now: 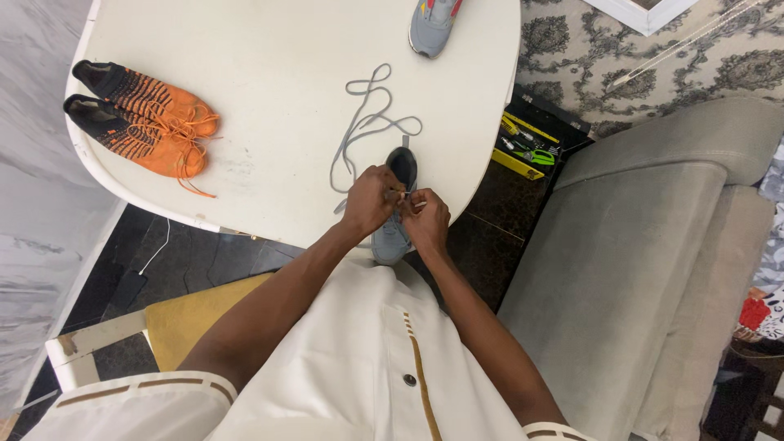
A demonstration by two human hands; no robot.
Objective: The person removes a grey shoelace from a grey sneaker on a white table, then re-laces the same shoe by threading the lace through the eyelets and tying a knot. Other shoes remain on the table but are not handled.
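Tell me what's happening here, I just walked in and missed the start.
A person's left hand and right hand work at a grey fabric sneaker on the near edge of a white oval table. Its loose grey lace trails away. A pair of orange-and-black knit shoes lies at the left.

white table (pixel 269 49), grey sofa (pixel 637 269), patterned carpet (pixel 572 49)

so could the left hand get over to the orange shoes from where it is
Probably yes: bare tabletop lies between the left hand and the orange shoes; only the loose grey lace lies nearby, though both hands are busy at the grey shoe.
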